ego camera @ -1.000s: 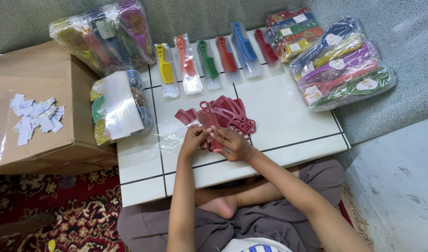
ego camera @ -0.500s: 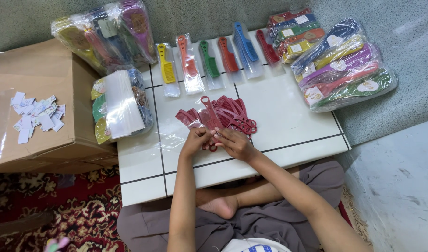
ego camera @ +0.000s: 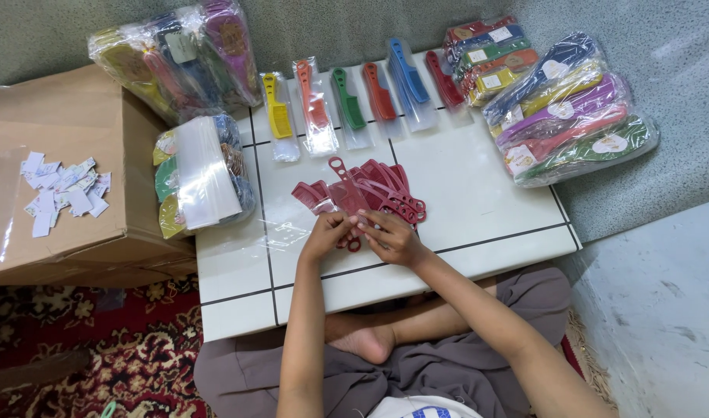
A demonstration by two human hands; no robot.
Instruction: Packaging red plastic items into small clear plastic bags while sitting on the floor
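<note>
Maroon combs (ego camera: 385,190) lie in a loose fan at the middle of the white tiled board (ego camera: 486,209) across our lap, and we work at the near edge of that pile. Largest around us is the cardboard box (ego camera: 68,155) at the left, with a scatter of small paper labels (ego camera: 60,192) on its top. At the far left, leaning on the box, sits a big bundle of bagged hairbrushes (ego camera: 176,54), and at the far right a matching bundle of bagged brushes (ego camera: 571,108) lies on the grey floor. Nearer, on the board's left edge, rests a wrapped pack (ego camera: 201,174) with a stack of clear sleeves on it. Along the far edge runs a row of single sleeved combs: yellow (ego camera: 277,112), orange (ego camera: 314,97), green (ego camera: 345,99), red (ego camera: 377,91), blue (ego camera: 407,71) and dark red (ego camera: 442,77), with a small stack of bagged combs (ego camera: 490,54) just to their right. Our left hand (ego camera: 323,236) and right hand (ego camera: 393,238) meet at one maroon comb (ego camera: 346,193) with a ring-ended handle, fingertips of both pinching it at its near end, thumbs close together. A crumpled clear sleeve (ego camera: 285,232) lies on the board just left of our left hand.
</note>
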